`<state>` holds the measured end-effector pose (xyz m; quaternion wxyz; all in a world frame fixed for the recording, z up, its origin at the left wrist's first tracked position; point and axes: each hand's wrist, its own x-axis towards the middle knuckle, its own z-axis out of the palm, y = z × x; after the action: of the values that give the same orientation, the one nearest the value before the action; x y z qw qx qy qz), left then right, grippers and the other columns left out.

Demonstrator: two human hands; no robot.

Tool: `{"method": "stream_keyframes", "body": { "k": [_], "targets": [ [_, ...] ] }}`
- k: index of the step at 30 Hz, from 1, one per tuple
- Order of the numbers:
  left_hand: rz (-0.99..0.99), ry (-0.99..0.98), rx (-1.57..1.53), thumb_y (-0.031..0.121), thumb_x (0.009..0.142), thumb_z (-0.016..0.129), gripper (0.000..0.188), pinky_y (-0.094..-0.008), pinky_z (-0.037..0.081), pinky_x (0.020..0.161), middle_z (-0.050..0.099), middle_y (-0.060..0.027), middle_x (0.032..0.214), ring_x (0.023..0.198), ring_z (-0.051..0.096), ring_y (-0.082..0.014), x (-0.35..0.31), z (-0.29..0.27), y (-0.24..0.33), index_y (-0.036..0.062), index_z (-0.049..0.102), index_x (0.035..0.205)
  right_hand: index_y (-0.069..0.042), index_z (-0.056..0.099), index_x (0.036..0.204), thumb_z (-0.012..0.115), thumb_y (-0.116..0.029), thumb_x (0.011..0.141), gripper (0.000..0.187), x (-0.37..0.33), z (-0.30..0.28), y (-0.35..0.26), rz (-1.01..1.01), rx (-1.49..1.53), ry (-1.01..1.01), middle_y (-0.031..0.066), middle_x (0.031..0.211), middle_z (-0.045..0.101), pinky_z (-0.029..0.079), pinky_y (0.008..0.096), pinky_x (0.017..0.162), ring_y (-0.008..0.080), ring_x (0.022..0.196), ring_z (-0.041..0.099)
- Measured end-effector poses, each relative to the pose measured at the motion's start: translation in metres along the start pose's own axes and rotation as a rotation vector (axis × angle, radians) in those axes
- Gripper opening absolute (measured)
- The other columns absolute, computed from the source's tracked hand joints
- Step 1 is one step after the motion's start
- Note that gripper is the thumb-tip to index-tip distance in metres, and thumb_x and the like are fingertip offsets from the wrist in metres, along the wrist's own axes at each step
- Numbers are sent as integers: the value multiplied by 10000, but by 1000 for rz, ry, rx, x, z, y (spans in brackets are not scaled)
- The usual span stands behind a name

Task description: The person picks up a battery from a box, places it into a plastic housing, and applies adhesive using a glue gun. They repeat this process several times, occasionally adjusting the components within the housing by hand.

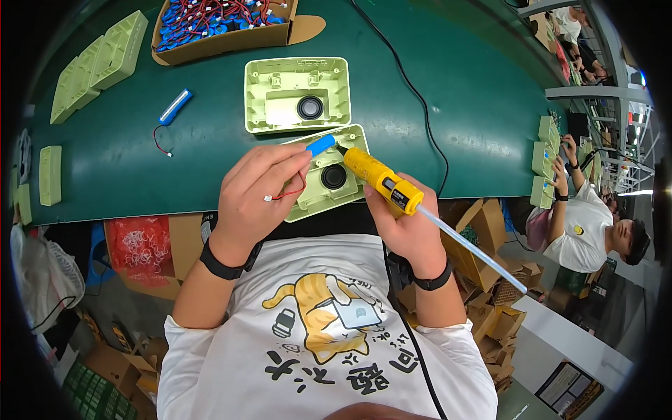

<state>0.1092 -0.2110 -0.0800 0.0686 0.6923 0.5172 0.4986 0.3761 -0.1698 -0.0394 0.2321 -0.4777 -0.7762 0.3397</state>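
My left hand pinches a blue cylindrical battery; its red and black leads end in a white plug that hangs by the palm. In my right hand is a yellow hot glue gun, with a pale glue stick sticking out of its back. The gun's dark nozzle points at the battery's end, and I cannot tell whether they touch. Both are over a light green plastic housing with a round black speaker in it, tilted at the table's near edge. My hands partly cover this housing.
Behind it lies a second green housing with a speaker. A loose blue battery is to the left. A cardboard box of wired batteries stands at the back. More green housings sit far left. A black cable crosses the table. A co-worker works at right.
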Motion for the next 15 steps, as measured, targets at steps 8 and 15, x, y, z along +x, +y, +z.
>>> {"method": "stream_keyframes", "body": {
  "k": [8, 15],
  "targets": [
    [-2, -16, 36, -100, 797, 892, 399, -380, 642, 802, 813, -93, 1205, 965, 775, -301, -1, -1, -3, 43, 830, 1165, 18, 787, 1010, 836, -105, 985, 135, -1, -2, 1, 70, 145, 61, 138, 799, 714, 518, 402, 617, 297, 665, 672],
    [-17, -27, 35, -95, 804, 883, 347, -389, 647, 809, 819, -95, 1192, 972, 781, -301, -2, -1, 0, 34, 822, 1120, 44, 816, 1135, 860, -114, 1007, 208, -2, -10, -1, 59, 11, -39, 93, 878, 805, 569, 314, 687, 156, 734, 718]
  ]
}}
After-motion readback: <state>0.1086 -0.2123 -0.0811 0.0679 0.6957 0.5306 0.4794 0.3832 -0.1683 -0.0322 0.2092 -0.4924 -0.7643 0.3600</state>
